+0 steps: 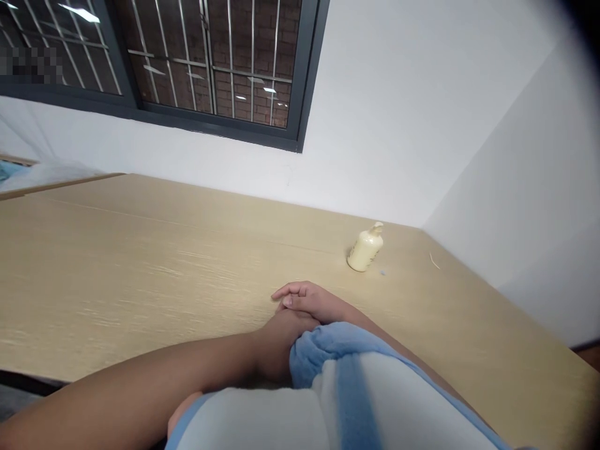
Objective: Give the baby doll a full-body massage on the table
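My right hand [313, 302] lies low over the wooden tabletop, its fingers stretched loosely to the left and holding nothing that I can see. Its thumb rests against my left hand [284, 334], which is just below and touches it. The fingers of my left hand are hidden by the right hand and by a bunched blue part of the white and blue garment [323, 347] I wear. Beyond my hands, to the right, a cream pump bottle [365, 250] stands on the table, apart from both.
The pale wooden table [187, 269] reaches back to a white wall [384, 112] with a dark-framed, barred window [210, 62]. A tiny bluish bit [383, 272] and a thin pale strip [435, 261] lie right of the bottle. Clear plastic sheeting [56, 172] shows at far left.
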